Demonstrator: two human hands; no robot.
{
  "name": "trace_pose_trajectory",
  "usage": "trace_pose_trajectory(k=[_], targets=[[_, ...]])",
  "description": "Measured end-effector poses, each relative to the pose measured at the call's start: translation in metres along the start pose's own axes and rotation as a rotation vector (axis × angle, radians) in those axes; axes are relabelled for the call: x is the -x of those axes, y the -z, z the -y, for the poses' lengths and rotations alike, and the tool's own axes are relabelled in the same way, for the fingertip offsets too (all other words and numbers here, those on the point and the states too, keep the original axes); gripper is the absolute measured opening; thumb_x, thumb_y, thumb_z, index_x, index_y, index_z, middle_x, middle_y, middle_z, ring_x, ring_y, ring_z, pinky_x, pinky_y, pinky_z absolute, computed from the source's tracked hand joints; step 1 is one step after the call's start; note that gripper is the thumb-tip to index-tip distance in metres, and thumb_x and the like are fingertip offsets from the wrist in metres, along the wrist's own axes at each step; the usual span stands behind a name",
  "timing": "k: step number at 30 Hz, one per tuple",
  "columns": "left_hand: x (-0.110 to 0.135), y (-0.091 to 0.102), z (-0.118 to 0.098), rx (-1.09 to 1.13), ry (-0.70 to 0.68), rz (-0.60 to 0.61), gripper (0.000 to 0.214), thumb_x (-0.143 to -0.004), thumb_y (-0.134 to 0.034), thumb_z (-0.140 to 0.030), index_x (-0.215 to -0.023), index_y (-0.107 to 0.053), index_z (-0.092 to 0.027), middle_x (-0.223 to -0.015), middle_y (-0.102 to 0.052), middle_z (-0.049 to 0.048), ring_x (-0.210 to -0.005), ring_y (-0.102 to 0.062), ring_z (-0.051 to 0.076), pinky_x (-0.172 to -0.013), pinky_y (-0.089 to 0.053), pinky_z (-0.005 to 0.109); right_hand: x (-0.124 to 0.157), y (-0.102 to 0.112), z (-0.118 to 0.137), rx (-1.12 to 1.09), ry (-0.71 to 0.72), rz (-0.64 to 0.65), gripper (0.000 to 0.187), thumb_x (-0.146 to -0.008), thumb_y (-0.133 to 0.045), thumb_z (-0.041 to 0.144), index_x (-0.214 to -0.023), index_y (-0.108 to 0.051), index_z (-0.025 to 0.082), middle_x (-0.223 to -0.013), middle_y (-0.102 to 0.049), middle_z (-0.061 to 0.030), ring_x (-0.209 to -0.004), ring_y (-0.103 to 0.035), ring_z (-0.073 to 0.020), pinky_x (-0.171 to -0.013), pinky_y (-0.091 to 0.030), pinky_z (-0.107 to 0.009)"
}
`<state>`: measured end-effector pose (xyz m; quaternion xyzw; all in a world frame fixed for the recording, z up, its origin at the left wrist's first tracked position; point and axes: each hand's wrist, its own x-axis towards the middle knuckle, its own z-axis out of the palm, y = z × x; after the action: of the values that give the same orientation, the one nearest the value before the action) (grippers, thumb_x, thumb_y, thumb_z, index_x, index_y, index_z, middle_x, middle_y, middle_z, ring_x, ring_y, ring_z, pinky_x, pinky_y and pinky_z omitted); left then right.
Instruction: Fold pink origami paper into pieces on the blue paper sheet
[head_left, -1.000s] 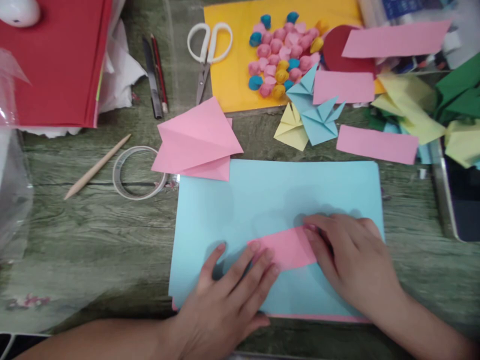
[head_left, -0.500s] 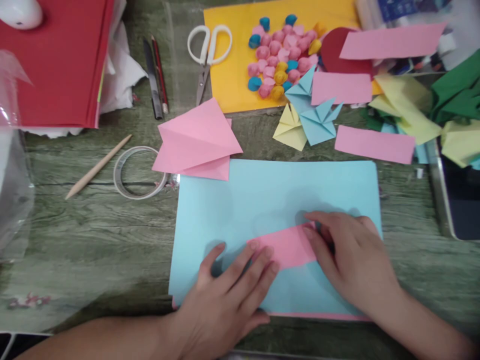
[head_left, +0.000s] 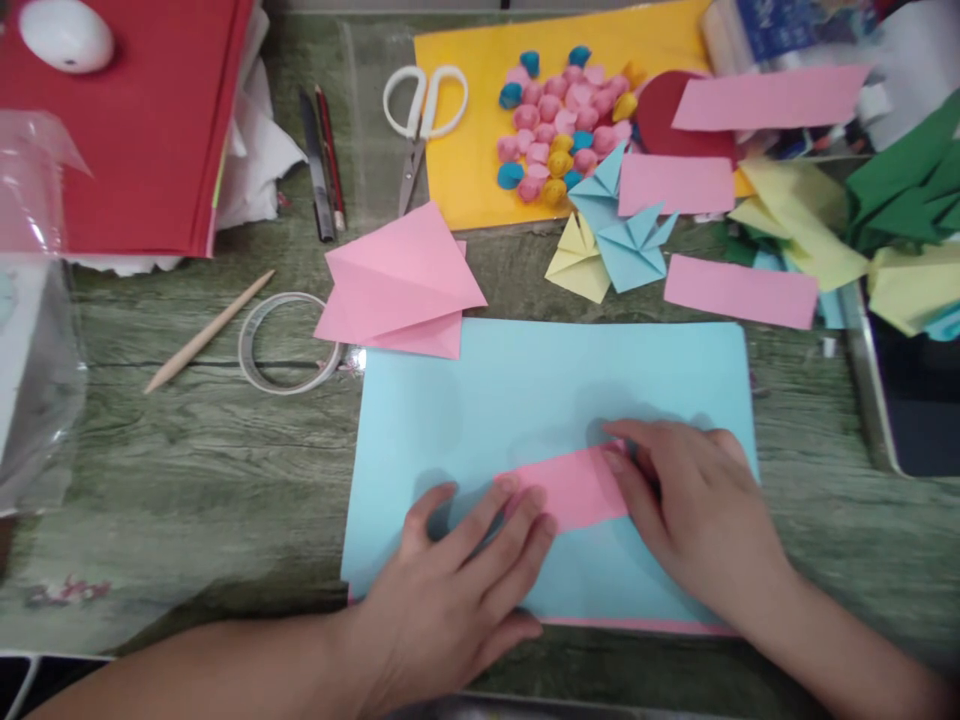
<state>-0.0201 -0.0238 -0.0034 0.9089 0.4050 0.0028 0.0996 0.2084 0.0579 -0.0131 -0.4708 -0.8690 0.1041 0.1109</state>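
A pink paper strip point(head_left: 576, 490) lies slightly slanted on the light blue sheet point(head_left: 525, 380). Flat on the strip's left end rest the spread fingertips of my left hand point(head_left: 465, 585). My right hand point(head_left: 694, 510) is at the other end, thumb and forefinger closed on the paper's edge; its other fingers curl under and are partly hidden. Above the blue sheet's left corner are overlapping pink paper pieces point(head_left: 401, 285). Another pink strip point(head_left: 741, 291) sits beyond its right corner.
A tape roll point(head_left: 247, 362) and a pointed wooden stick point(head_left: 210, 331) lie left. Farther back are white-handled scissors point(head_left: 412, 135), small coloured paper pieces point(head_left: 555, 125) on a yellow sheet point(head_left: 465, 195), and folded blue papers point(head_left: 634, 250). A dark-screened device point(head_left: 919, 410) stands right.
The whole view has shifted slightly, so the things at the back appear a little lower. Both hands keep nearly the same place on the pink strip.
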Motion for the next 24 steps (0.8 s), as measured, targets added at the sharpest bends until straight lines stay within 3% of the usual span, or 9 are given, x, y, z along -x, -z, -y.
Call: trace_pose_trajectory(k=[10, 19, 24], targets=[[0.0003, -0.0007, -0.0014, -0.014, 0.009, 0.004, 0.053, -0.092, -0.029, -0.051, -0.136, -0.039, -0.023, -0.150, -0.026, 0.0020, -0.140, -0.006, 0.026, -0.105, -0.013, 0.051, 0.0011, -0.0011, -0.0004, 0.022, 0.007, 0.002, 0.017, -0.090, -0.044, 0.024, -0.101, -0.055, 0.017, -0.077, -0.062, -0.0040, -0.067, -0.056, -0.0182, -0.066, -0.033, -0.032], [-0.0045, 0.0008, 0.0017, 0.007, 0.007, 0.045, 0.058, -0.087, -0.030, -0.062, -0.132, -0.042, -0.027, -0.152, -0.020, 0.0015, -0.133, -0.023, 0.026, -0.092, -0.030, 0.041, 0.0009, -0.0012, -0.0005, 0.037, 0.023, 0.008, 0.018, -0.090, -0.043, 0.024, -0.102, -0.055, 0.017, -0.077, -0.063, -0.0040, -0.069, -0.057, -0.0185, -0.066, -0.033, -0.032], [-0.0077, 0.0037, 0.0011, 0.008, 0.014, 0.056, 0.060, -0.085, -0.029, -0.065, -0.132, -0.042, -0.029, -0.152, -0.019, 0.0009, -0.128, -0.030, 0.026, -0.086, -0.031, 0.042, 0.0010, -0.0014, 0.0004, 0.039, 0.020, 0.005, 0.019, -0.091, -0.042, 0.024, -0.102, -0.055, 0.016, -0.081, -0.064, -0.0052, -0.072, -0.058, -0.0198, -0.068, -0.033, -0.033]])
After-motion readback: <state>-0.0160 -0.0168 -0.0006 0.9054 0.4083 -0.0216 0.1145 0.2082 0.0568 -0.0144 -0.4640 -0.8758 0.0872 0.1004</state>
